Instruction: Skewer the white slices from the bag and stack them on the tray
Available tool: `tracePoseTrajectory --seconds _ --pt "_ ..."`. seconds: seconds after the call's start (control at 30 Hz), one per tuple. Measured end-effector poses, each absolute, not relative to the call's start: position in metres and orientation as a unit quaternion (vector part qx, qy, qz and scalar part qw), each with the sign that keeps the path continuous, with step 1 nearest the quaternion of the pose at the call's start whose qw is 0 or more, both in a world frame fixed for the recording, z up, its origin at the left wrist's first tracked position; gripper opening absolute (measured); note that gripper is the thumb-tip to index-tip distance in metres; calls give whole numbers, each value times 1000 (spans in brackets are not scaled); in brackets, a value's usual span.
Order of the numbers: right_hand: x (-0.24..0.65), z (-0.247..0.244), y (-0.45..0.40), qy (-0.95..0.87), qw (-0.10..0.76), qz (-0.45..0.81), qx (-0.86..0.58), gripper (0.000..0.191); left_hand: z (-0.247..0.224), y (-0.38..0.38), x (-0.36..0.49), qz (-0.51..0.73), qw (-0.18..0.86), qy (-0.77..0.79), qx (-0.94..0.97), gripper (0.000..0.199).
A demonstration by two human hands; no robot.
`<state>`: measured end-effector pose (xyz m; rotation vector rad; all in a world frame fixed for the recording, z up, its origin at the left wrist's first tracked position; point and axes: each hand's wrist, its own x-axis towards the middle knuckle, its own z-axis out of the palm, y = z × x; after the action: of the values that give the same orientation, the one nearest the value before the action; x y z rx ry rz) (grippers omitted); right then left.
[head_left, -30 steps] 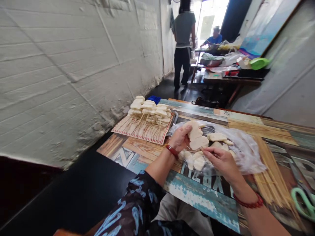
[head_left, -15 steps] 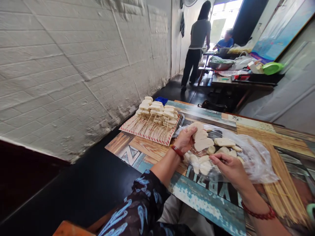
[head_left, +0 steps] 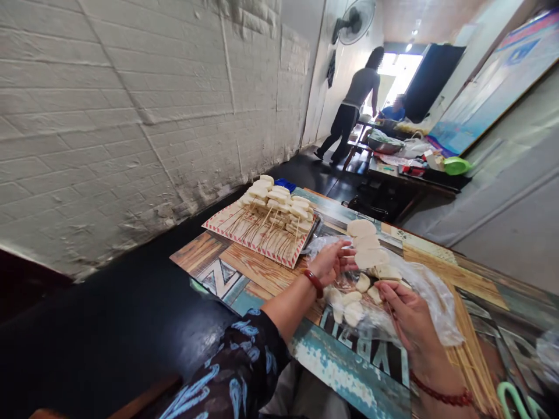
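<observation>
Several flat pale slices [head_left: 367,243] are lined up on a thin stick above a clear plastic bag [head_left: 430,291]. My right hand [head_left: 404,308] is closed round the lower part of that stick. Just left of the slices is my left hand [head_left: 334,263], its fingers spread and nothing in it. Loose pale pieces [head_left: 353,313] lie in and on the bag between my hands. To the left, skewered pale slices [head_left: 279,201] are piled on a paper-covered tray [head_left: 238,233], their sticks pointing toward me.
A bundle of bare sticks [head_left: 474,372] and green-handled scissors [head_left: 510,398] lie at the right. A white brick-patterned wall [head_left: 144,128] runs along the left. Farther off, one person [head_left: 356,93] leans over another table by a seated person [head_left: 393,110].
My left hand has let go of the slices and opened. The skewered slices now stand in a line above my right hand. The standing person has leaned forward, and the view has shifted.
</observation>
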<state>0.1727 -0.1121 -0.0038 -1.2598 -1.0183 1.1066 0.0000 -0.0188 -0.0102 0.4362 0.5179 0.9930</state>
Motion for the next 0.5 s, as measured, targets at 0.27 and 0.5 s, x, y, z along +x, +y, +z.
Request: tracePoseTrajectory --seconds 0.27,0.5 --pt "109 51 -84 -441 513 553 -486 35 -27 -18 9 458 821 235 245 12" --pt "49 62 -34 -436 506 593 -449 40 -31 -16 14 491 814 223 217 22"
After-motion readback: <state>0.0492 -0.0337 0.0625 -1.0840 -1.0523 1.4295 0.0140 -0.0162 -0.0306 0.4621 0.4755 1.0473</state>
